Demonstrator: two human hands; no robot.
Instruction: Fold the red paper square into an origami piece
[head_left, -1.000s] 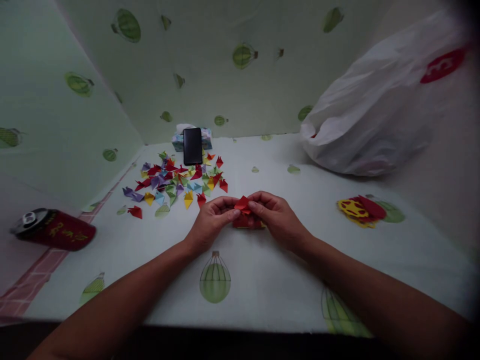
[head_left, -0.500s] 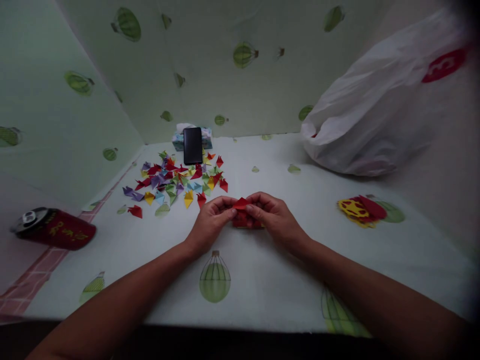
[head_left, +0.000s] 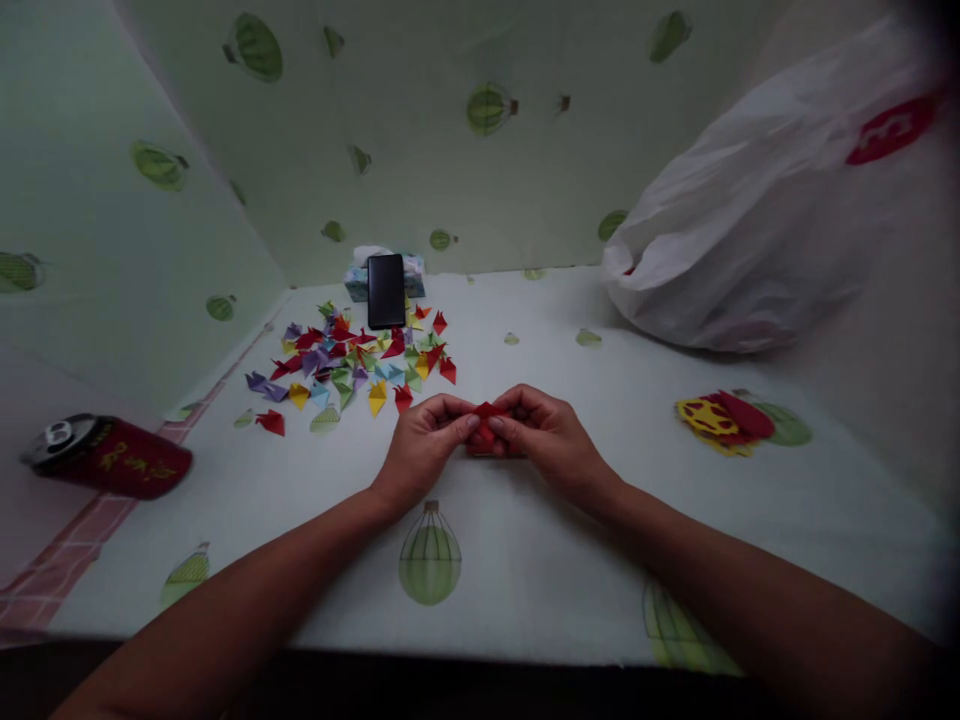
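Both hands meet at the middle of the table over a small piece of red folded paper (head_left: 486, 432). My left hand (head_left: 422, 447) pinches its left side with thumb and fingertips. My right hand (head_left: 546, 438) pinches its right side, fingers curled over it. The paper is mostly hidden between the fingers and rests low, near the tabletop. A scatter of several small folded paper pieces (head_left: 352, 365) in red, yellow, purple, green and blue lies just beyond my left hand.
A black phone (head_left: 385, 290) leans on a tissue box (head_left: 361, 282) at the back. A red can (head_left: 112, 458) lies on its side at the left. A white plastic bag (head_left: 757, 220) fills the right rear. Red and yellow paper (head_left: 721, 420) lies at the right.
The red paper has been pressed flatter and lower between my fingers; its raised tip no longer sticks up. My hands have barely shifted.
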